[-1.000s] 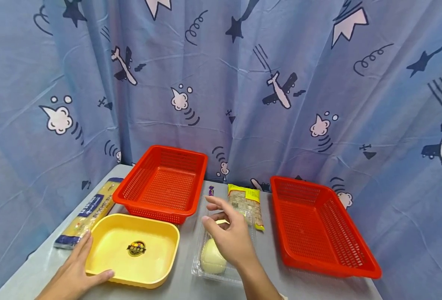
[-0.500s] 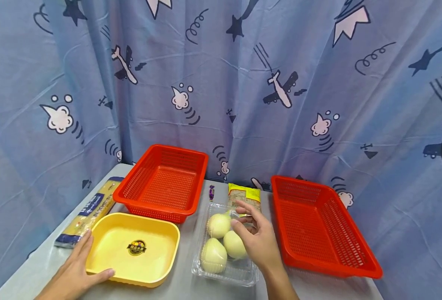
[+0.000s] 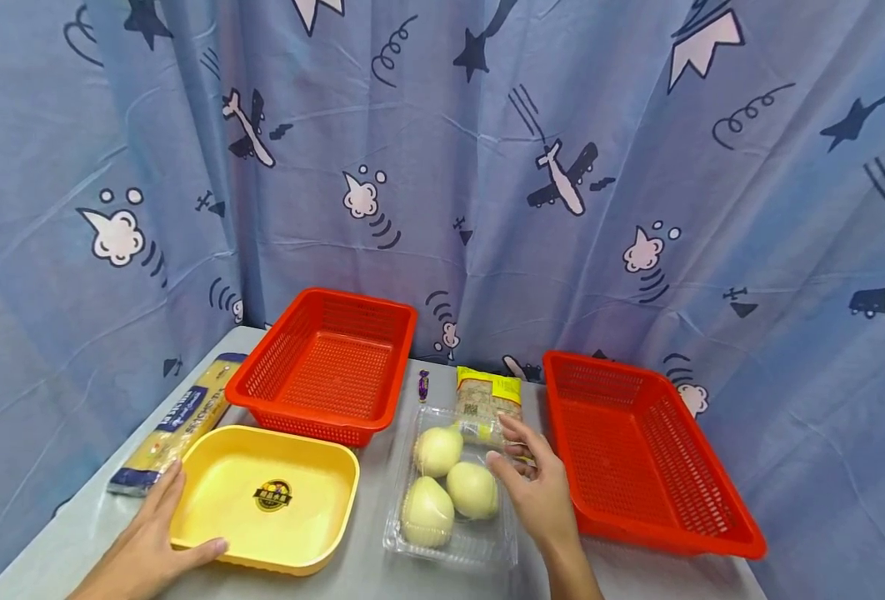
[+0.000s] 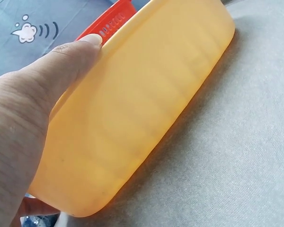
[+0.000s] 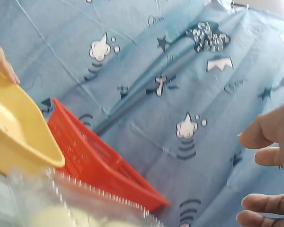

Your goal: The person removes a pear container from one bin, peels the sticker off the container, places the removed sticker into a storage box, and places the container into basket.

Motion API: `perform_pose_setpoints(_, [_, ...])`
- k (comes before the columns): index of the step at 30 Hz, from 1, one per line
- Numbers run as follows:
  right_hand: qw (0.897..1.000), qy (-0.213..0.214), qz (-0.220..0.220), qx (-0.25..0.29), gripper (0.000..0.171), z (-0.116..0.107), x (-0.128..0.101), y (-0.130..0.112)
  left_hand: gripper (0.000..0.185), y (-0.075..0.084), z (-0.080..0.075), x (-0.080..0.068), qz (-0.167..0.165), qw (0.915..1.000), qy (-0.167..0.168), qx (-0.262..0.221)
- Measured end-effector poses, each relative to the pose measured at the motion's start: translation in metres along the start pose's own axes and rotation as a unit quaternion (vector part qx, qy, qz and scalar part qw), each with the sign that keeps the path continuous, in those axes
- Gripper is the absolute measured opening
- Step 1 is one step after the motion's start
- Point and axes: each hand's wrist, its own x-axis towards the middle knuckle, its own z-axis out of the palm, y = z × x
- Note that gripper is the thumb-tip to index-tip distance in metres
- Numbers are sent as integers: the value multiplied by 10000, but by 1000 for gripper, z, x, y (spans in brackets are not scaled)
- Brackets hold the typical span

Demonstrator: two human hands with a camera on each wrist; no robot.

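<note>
My left hand [image 3: 146,546] grips the near-left corner of the yellow plastic tray [image 3: 266,497]: thumb over the front rim, fingers along the left wall (the left wrist view shows the thumb flat on the rim, the tray's outer wall filling the frame). The tray sits on the grey table [image 3: 367,575], front left, with a round logo sticker [image 3: 273,497] on its floor. My right hand [image 3: 538,492] is at the right edge of the clear clamshell box [image 3: 452,546], fingers loosely spread and half-curled, holding nothing; can't tell whether the fingertips touch the plastic or hover just off it. The box sits centre front, just right of the tray, with three peeled pale onions [image 3: 449,487] inside: two toward the back, one at the front left. Just behind the box is a yellow-labelled food packet [image 3: 487,398], its near end tucked against the box. A small purple wrapped candy [image 3: 423,386] is to the left of the packet. One red mesh basket [image 3: 328,364] stands behind the tray, touching or nearly touching its back rim. A second red mesh basket [image 3: 641,454] is right of my right hand. A spaghetti pack [image 3: 180,421] lies along the table's left edge, beside the tray. A blue airplane-print curtain [image 3: 442,167] hangs behind everything.
</note>
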Motion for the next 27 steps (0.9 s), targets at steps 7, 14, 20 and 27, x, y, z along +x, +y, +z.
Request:
perform_pose_setpoints(7, [9975, 240, 590, -315, 45, -6, 0, 26, 127, -1, 1, -2, 12, 9999, 33, 138])
perform_pose_setpoints(14, [9930, 279, 933, -668, 48, -4, 2, 52, 126, -1, 1, 1, 19, 9999, 33, 110])
perform_pose_setpoints(20, [9876, 74, 1278, -904, 52, 0, 5, 76, 125, 0, -1, 1, 96, 9999, 114, 5])
perform_pose_setpoints(27, [9844, -467, 1579, -623, 63, 3, 2, 99, 123, 0, 0, -1, 222, 9995, 202, 78])
